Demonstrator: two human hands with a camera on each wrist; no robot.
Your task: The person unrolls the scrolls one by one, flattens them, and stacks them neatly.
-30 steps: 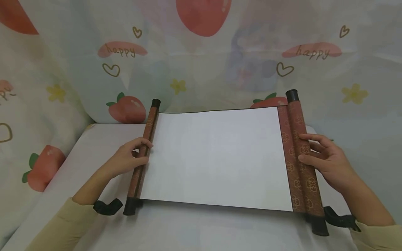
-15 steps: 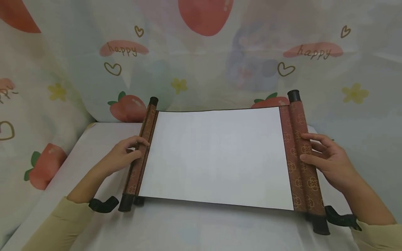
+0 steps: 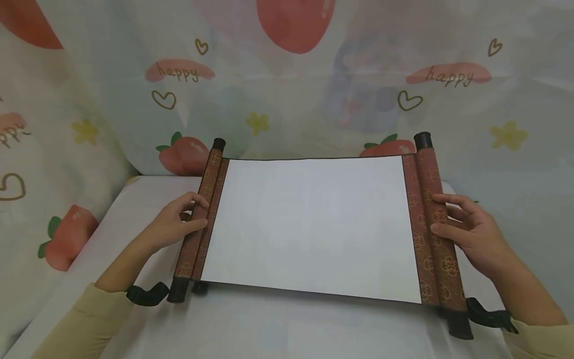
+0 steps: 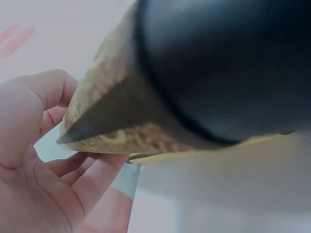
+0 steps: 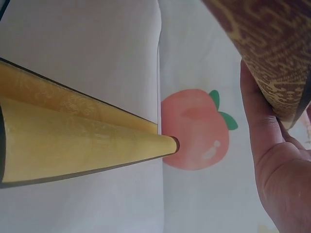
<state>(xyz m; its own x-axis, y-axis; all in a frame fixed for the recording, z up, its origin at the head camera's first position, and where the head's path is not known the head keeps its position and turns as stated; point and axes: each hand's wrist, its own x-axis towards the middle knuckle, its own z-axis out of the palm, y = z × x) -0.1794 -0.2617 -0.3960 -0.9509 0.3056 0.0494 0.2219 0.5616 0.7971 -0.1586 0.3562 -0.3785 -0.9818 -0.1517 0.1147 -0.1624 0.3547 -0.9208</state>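
Note:
A scroll with a white sheet (image 3: 309, 227) hangs stretched between two reddish-brown, flower-patterned rolls with black end caps. My left hand (image 3: 175, 222) grips the left roll (image 3: 190, 244) near its middle, thumb in front. In the left wrist view, the same roll and its large black cap (image 4: 228, 73) cover much of the picture, with the left hand (image 4: 53, 160) around the roll's edge. My right hand (image 3: 475, 232) holds the thicker right roll (image 3: 441, 249) between thumb and fingers. The right wrist view shows the right hand (image 5: 272, 150) against the patterned roll (image 5: 277, 48).
Below the scroll lies a white tabletop (image 3: 287, 329). Behind it hangs a pale cloth (image 3: 296, 99) printed with peaches, hearts and flowers. The right wrist view also shows a yellow patterned strip (image 5: 82, 141) of the scroll.
My left hand has moved a little left, and the left roll has turned, uncovering a brown border strip beside the white sheet. The right hand stays nearly in place on its roll.

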